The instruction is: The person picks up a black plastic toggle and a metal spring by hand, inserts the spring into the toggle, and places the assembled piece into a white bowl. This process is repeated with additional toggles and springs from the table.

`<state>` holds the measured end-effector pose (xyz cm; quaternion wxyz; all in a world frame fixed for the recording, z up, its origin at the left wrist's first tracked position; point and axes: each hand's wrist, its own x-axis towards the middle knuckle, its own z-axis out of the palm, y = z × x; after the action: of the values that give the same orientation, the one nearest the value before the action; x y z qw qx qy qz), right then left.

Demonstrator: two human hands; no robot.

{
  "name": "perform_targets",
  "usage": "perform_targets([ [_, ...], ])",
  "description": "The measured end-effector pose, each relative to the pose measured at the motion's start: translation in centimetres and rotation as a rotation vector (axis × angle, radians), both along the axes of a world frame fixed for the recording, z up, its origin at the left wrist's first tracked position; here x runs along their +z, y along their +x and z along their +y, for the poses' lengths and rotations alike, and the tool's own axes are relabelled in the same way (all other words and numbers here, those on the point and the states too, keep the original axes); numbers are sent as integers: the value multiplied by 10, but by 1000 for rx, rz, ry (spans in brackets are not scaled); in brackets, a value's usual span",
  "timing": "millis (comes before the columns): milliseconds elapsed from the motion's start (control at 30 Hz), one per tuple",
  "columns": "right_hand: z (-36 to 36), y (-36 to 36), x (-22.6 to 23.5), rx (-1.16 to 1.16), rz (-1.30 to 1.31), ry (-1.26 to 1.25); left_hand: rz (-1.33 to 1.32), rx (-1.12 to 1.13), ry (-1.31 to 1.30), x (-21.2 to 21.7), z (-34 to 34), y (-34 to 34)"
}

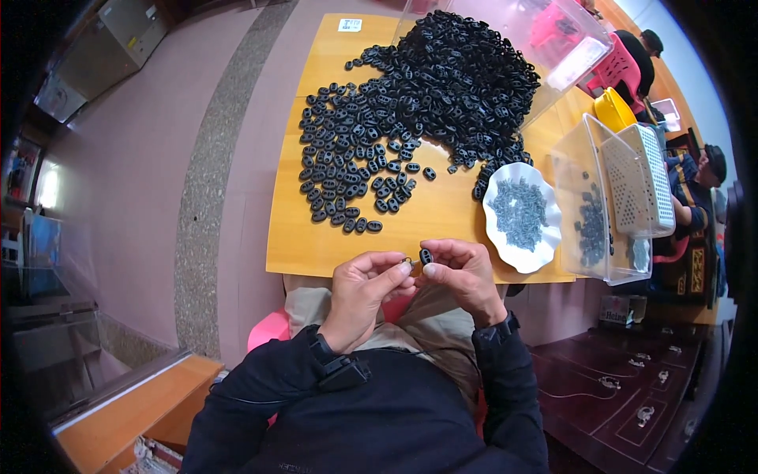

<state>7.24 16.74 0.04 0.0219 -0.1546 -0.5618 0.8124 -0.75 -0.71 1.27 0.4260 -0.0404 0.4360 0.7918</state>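
Observation:
At the table's near edge my right hand (460, 276) pinches a small black oval piece with two holes (426, 257), held upright between thumb and fingers. Close beside it, my left hand (365, 288) is closed in a pinch on something tiny and dark at the fingertips, too small to name. Beyond my hands, many loose black two-hole pieces (339, 170) lie spread in one layer on the left. They run into a tall heap of the same black pieces (466, 79). Right of my hands stands a white scalloped bowl (551, 246) holding many small grey pieces (519, 213).
A clear plastic bin (604, 272) at the right holds some dark pieces and a white perforated basket (639, 182). Behind it is a yellow container (613, 110). Another clear bin (580, 63) lies beside the heap. Two people sit farther right. A dark cabinet (608, 395) stands lower right.

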Motion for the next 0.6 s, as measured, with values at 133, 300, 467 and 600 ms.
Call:
perform_targets([
  [133,0,1,1,3,-14,9,-16,-6,-12,1,0,0],
  [300,0,1,1,8,-3,25,-23,-9,-10,1,0,-1],
  [467,1,2,0,15,3,65,-15,-13,-6,-1,0,0],
  [600,1,2,-1,17,12,91,-6,-16,-18,-1,0,0],
])
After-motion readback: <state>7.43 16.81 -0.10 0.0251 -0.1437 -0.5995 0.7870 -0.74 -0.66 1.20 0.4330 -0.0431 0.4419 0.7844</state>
